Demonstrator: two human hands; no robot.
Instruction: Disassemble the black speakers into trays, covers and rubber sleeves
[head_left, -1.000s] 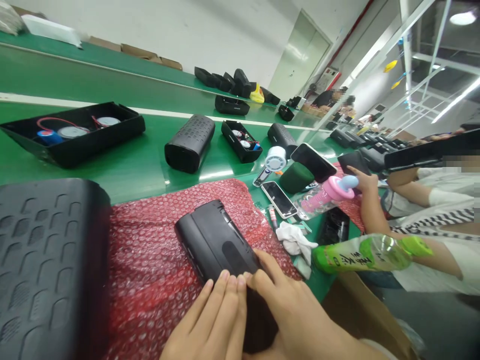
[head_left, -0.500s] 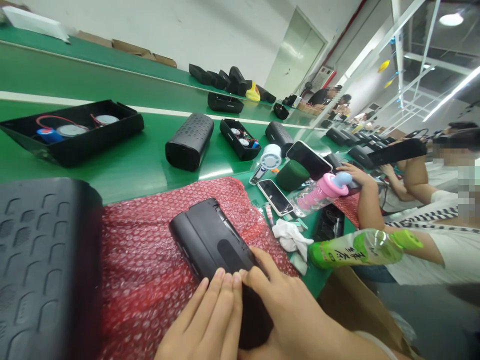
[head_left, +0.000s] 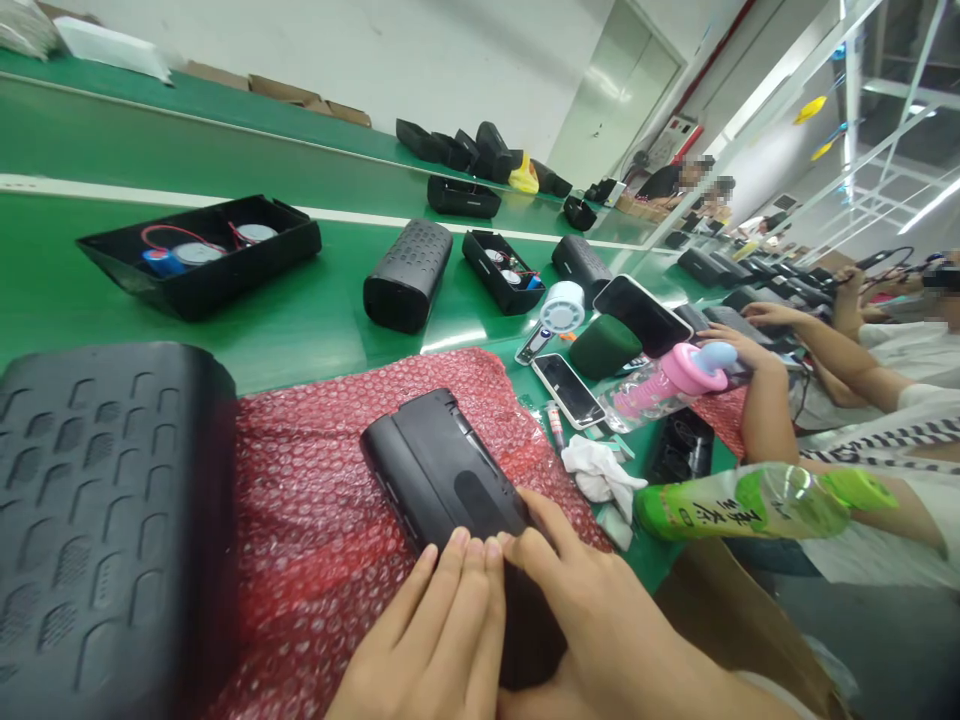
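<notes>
One smooth black plastic casing with rounded edges (head_left: pixel 427 450) lies slantwise on a glossy red sheet of bubble wrap (head_left: pixel 307 480), its near end under my hands, its far end in full view beyond them. My left hand (head_left: pixel 431 640) rests along the upper face, fingers straight and close together; its thumb is hidden, so I cannot tell whether it grips from beneath. My right hand (head_left: pixel 600 600) is clamped round the near right side, its nearest finger touching or just beside the left fingertips. Good handling here, I judge, means steadying with the right and bearing down evenly with the left, pads rather than nails, so the glossy shell neither rocks nor scuffs. Wrap lying flat beneath the load should help. Left of my hands sits a large black plastic housing with raised rounded cells (head_left: pixel 112 520), best not knocked. Beyond my right hand lie a crumpled white cloth (head_left: pixel 600 470) and a green-capped plastic drink bottle with a green label (head_left: pixel 750 500); a wide elbow could catch the bottle.
</notes>
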